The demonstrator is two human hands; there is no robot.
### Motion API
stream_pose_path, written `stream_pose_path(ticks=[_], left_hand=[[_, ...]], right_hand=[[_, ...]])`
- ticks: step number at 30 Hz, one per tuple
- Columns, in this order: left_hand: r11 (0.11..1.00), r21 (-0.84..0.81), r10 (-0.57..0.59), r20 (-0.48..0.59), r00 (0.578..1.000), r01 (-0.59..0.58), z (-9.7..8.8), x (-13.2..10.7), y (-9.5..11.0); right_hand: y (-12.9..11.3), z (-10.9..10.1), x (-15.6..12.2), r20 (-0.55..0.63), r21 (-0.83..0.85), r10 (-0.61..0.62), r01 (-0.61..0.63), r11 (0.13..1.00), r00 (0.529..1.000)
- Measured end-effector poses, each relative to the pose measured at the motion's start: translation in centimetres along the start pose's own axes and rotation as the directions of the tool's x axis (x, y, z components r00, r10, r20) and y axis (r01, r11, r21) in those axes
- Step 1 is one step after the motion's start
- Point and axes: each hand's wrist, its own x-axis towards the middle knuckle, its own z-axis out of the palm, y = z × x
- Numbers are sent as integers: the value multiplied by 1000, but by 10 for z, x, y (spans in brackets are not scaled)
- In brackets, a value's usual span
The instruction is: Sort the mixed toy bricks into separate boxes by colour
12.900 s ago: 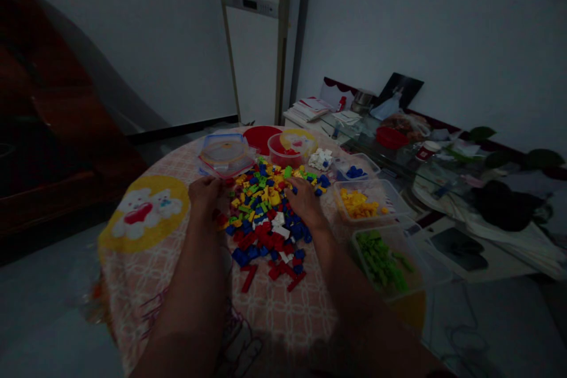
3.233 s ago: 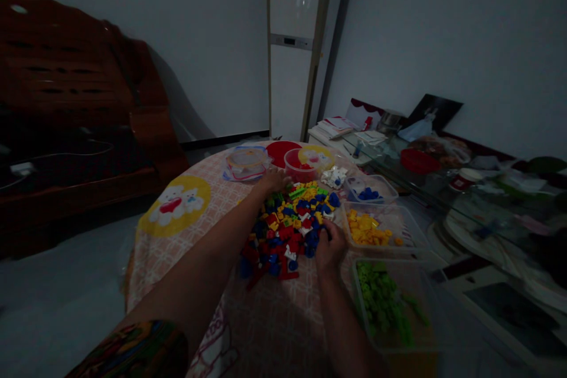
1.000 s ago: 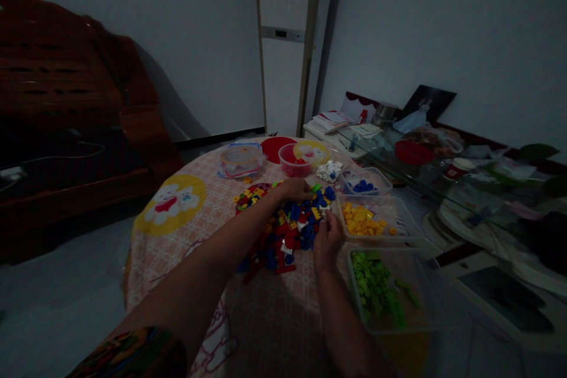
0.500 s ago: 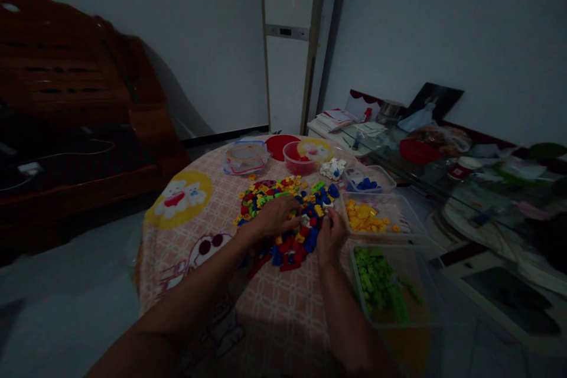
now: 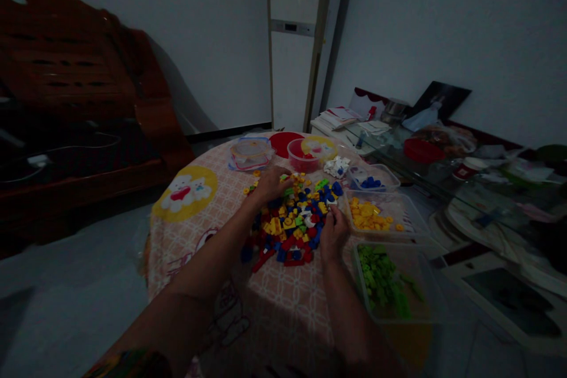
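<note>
A mixed pile of plastic building bricks [image 5: 287, 224], in red, yellow, blue, green and white, lies on the table. My left hand [image 5: 271, 184] reaches over the far left part of the pile, fingers stretched out and partly touching the bricks; nothing shows in its grasp. At the pile's right edge, my right hand [image 5: 334, 231] pinches a white brick [image 5: 331, 203] between thumb and fingers. Close by on the right stands a clear container of yellow bricks [image 5: 368, 216]. Part of the pile is hidden behind my left hand and forearm.
A clear box of green bricks [image 5: 383, 280] stands near right, and a small one of blue bricks [image 5: 371, 183] farther back. White bricks [image 5: 336, 166] lie heaped beside a pink bowl [image 5: 303, 156]. A lidded container [image 5: 250, 155] sits at the far left. A cluttered glass table [image 5: 425, 180] stands right.
My left hand has moved from the pile's middle to its far left side, uncovering yellow bricks. My right hand stays at the right edge with the white brick. The view has shifted slightly.
</note>
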Motion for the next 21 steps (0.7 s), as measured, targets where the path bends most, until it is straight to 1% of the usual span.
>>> stream_pose_path(ticks=[2,4,5,7,9,12,14,17,21], left_hand=[[994,98,-49,92,995,40,8,27,-5],[979,200,-89,229,969,43,18,47,-6],[972,230,-103,274,956,38,23,54,-5],[966,257,-108,315,943,25,31,64,-1],[968,252,-77,333,940,-10,35,68,2],[971,222,-10,400,917,-86,36,67,6],[972,209,8,427,904,-108,34,63,7],[976,183,33,413,910,-118,29,50,8],[983,113,87,396,914,-142,19,29,10]], right_hand=[[0,-1,0,13,-3,-1,1,1000,1000],[0,-1,0,17,1,4,-4,1000,1000],[0,-1,0,12,4,6,-6,1000,1000],[-1,-1,0,5,4,-1,1,1000,1000],[-2,-1,-1,1,-2,-10,10,1000,1000],[-4,-1,-2,14,-10,-22,22,1000,1000],[-4,-1,-2,14,-9,-31,31,999,999],[-3,0,-1,3,-5,-35,35,999,999],[0,1,-1,16,-21,-35,35,999,999]])
